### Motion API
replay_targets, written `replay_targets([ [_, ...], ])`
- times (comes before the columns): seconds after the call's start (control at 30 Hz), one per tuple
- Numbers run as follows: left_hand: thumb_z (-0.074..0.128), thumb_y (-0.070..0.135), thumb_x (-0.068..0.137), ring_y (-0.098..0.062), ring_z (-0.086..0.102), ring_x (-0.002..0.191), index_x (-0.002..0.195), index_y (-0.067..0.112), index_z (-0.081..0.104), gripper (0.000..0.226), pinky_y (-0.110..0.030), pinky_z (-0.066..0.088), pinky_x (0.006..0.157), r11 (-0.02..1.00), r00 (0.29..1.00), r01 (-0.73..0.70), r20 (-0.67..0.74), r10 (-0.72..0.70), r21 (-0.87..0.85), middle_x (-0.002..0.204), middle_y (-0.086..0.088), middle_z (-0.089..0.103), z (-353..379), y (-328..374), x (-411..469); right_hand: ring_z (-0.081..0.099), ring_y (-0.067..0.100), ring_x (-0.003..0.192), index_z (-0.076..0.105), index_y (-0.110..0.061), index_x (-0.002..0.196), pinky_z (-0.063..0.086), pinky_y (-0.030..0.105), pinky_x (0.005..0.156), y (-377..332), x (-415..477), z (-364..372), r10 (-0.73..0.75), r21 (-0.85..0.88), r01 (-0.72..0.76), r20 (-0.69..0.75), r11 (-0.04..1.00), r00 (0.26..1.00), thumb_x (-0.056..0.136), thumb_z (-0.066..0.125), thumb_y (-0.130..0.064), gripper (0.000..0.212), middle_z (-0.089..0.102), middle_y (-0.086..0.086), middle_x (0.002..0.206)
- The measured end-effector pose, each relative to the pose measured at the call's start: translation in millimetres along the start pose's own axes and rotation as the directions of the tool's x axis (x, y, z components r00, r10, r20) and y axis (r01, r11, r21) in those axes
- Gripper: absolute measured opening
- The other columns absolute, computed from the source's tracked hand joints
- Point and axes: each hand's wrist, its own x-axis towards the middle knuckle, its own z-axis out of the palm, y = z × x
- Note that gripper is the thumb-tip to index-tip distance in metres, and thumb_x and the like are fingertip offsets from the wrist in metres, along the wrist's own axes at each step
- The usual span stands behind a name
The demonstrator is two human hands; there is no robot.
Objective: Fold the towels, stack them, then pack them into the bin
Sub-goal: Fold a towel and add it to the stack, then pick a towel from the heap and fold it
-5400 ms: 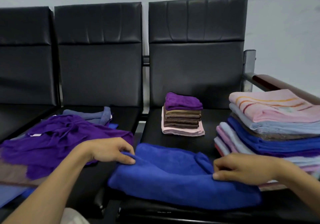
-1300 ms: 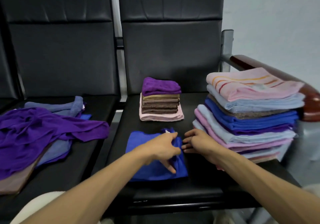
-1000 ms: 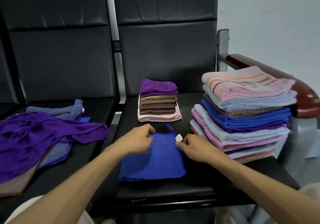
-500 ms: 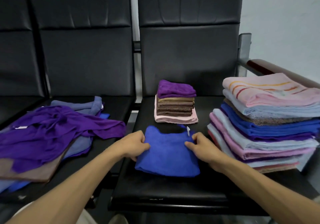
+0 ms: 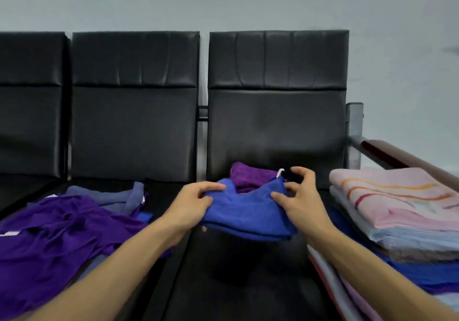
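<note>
Folded blue towel lifted clear above black seat, pinched by left hand and right hand; purple-topped stack at 12 o'clock; tall towel stack crowding 3 o'clock; loose purple towel at 9 o'clock; grey wall behind.

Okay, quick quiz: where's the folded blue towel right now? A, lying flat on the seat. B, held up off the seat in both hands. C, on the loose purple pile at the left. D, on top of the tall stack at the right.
B: the left hand and right hand grip the folded blue towel by its sides, lifted clear of the black seat, in front of the purple towel behind it.
</note>
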Motion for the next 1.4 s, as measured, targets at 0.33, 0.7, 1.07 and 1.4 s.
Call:
replay_targets([
  [0.33, 0.045, 0.002, 0.095, -0.019, 0.063, 0.072, 0.137, 0.016, 0.05, 0.045, -0.028, 0.058, 0.065, 0.997, 0.99, -0.066, -0.124, 0.062, -0.031, 0.124, -0.007, 0.056, 49, 5, 139, 0.053, 0.017, 0.086, 0.03, -0.012, 0.135, 0.038, 0.021, 0.069, -2, 140, 3, 0.073, 0.024, -0.069, -0.256, 0.997, 0.964, 0.089, 0.058, -0.006, 0.055, 0.057, 0.003, 0.102],
  [0.7, 0.049, 0.004, 0.095, -0.016, 0.058, 0.052, 0.142, 0.01, 0.041, 0.047, -0.024, 0.05, 0.046, 0.959, 0.972, 0.222, -0.035, -0.231, -0.177, 0.129, -0.01, 0.052, 72, -47, 132, 0.05, 0.034, 0.12, 0.035, -0.003, 0.136, 0.04, 0.029, 0.083, 62, 134, 28, 0.356, -0.472, -0.343, -0.064, 0.813, 0.932, 0.088, 0.058, -0.008, 0.053, 0.048, 0.019, 0.135],
  [1.07, 0.044, -0.004, 0.093, -0.012, 0.06, 0.052, 0.116, 0.009, 0.055, 0.028, -0.02, 0.047, 0.045, 0.926, 0.939, 0.317, -0.073, -0.337, -0.203, 0.107, -0.008, 0.053, -53, -26, -25, 0.039, 0.03, 0.114, 0.05, -0.013, 0.123, 0.034, 0.037, 0.095, -14, 34, 101, -0.188, -0.604, 0.348, 0.314, 0.717, 0.931, 0.083, 0.055, -0.008, 0.04, 0.045, 0.011, 0.121],
  [1.4, 0.043, 0.01, 0.095, -0.018, 0.059, 0.06, 0.091, 0.02, 0.063, 0.023, -0.03, 0.045, 0.061, 0.955, 0.718, 0.296, -0.654, -0.238, -0.022, 0.069, -0.001, 0.066, -176, -87, -106, 0.062, 0.021, 0.099, 0.067, -0.016, 0.101, 0.044, 0.025, 0.082, -47, -56, 236, -0.06, -0.417, 0.429, 0.657, 0.801, 0.751, 0.088, 0.061, -0.027, 0.018, 0.069, 0.004, 0.101],
])
